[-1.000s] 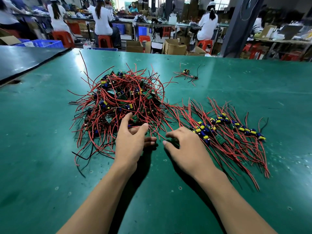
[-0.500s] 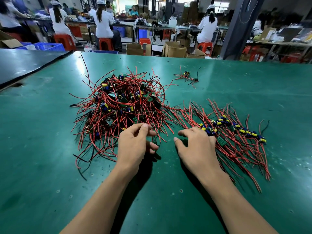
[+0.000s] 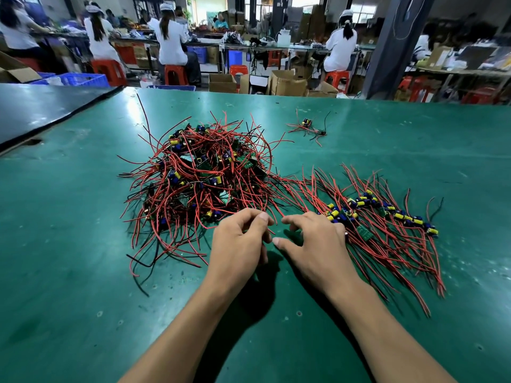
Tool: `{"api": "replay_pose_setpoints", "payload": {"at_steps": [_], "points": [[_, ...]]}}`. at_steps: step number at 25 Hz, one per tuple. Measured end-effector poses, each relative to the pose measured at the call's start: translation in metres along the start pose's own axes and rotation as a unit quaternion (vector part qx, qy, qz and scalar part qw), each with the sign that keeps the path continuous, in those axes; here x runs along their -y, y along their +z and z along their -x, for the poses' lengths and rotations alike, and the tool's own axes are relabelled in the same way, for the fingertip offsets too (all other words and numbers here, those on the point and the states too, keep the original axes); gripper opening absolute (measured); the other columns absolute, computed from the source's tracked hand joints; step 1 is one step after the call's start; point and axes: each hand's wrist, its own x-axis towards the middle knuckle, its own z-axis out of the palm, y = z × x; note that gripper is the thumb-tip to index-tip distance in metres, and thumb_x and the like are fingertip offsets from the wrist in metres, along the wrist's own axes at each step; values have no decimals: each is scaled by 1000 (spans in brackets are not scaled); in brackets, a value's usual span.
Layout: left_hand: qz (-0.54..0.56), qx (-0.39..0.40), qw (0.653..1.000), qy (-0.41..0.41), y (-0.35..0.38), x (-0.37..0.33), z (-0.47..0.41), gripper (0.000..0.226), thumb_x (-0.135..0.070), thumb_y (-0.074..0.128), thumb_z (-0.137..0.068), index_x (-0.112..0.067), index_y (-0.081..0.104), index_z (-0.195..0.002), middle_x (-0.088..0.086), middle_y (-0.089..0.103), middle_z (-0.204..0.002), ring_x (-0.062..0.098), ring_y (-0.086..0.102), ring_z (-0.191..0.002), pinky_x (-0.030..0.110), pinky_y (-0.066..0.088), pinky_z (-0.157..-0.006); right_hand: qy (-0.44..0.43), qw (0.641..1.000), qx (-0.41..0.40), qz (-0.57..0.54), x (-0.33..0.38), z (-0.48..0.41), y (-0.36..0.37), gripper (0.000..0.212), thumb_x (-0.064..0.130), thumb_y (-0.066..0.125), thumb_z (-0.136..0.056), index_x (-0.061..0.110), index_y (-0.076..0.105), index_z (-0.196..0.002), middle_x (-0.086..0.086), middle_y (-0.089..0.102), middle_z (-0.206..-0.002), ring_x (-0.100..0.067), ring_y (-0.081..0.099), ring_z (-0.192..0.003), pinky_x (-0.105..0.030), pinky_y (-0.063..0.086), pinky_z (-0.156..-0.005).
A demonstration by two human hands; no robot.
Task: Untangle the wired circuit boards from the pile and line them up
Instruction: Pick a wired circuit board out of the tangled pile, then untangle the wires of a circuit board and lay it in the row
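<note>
Two bare hands meet on the matte green table [image 3: 83, 272]. Our left hand [image 3: 237, 244] pinches thin glossy red wires [image 3: 273, 210] at the near edge of the one tangled pile of wired circuit boards [image 3: 199, 178] just beyond it. Our right hand [image 3: 312, 250], fingers arched and spread, grips nothing (as far as we see), touching the lined-up row of boards [image 3: 387, 217] to its right. One stray wired board [image 3: 307, 125] lies far beyond.

The tangled pile [image 3: 199, 183] of wired boards blocks the middle left of the tabletop [image 3: 69, 258], loose wires sprawling toward the near edge, and the lined-up row [image 3: 367, 205] fills the right; crossed wires join the two just beyond the left hand [image 3: 237, 244] and right hand [image 3: 318, 250]. Bare surface lies left of the pile, around the forearms and across the far side, apart from one stray bundle [image 3: 307, 125]
</note>
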Motion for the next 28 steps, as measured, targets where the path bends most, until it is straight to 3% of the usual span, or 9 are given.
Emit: {"api": "replay_pose_setpoints", "payload": {"at_steps": [10,14,17,20,22,24,25,27,28], "points": [[-117,91,983,107,8,-9,15,19,-10,62,-92,-11,71,-75,-5,62,-61,4,51,-57,28,43,-60,-93,992,45,-74,3,2,-1,57,20,46,-84,31,58,-139,7,65,-114,-18,58,-111,-34,29,-93],[-57,108,983,137,9,-24,22,27,-19,58,-86,-4,60,-64,-7,46,-53,5,41,-52,32,37,-53,-60,946,75,-310,13,5,-3,47,39,50,-78,32,69,-120,6,67,-120,-24,62,-119,-54,43,-105],[-43,167,973,156,16,-32,31,28,-14,60,-87,-15,54,-60,-11,45,-52,1,40,-50,23,33,-53,2,892,95,-443,16,14,-6,49,28,46,-92,3,60,-131,-6,69,-118,-18,65,-114,-35,50,-103],[-46,175,968,176,20,-32,34,20,-5,62,-90,-16,67,-73,-18,51,-55,-6,46,-51,11,35,-56,128,810,91,-564,14,16,-9,42,23,47,-100,-7,56,-128,-2,65,-91,-10,66,-85,-15,55,-77],[-2,149,973,174,20,-31,35,17,-8,61,-90,-17,73,-98,-16,54,-57,-3,48,-47,14,41,-53,92,779,122,-608,20,10,-10,46,33,59,-84,1,65,-116,-8,68,-94,-14,70,-89,-24,56,-81],[17,88,974,210,21,-27,34,42,-12,60,-89,-30,63,-127,-8,59,-67,14,49,-43,24,46,-46,99,739,123,-655,26,3,-10,26,14,60,-86,6,70,-109,-13,69,-91,-21,70,-82,-29,57,-72],[-2,53,966,253,21,-24,33,53,-11,60,-89,-34,53,-137,-6,63,-79,18,49,-43,25,47,-46,85,754,88,-646,26,-1,-11,19,6,60,-88,11,74,-100,-11,69,-87,-20,68,-77,-28,56,-68],[-43,4,950,310,22,-17,31,66,-7,60,-89,-34,41,-146,-10,64,-100,14,43,-41,18,43,-47,91,756,21,-648,23,-7,-14,16,7,65,-91,16,78,-88,-7,72,-84,-17,66,-75,-29,55,-71],[-52,-18,949,310,22,-14,30,62,-8,61,-89,-32,44,-143,-12,64,-101,13,43,-41,16,40,-47,114,718,5,-686,21,-10,-19,14,15,66,-90,18,79,-85,-5,74,-83,-16,68,-73,-28,56,-72]]}}
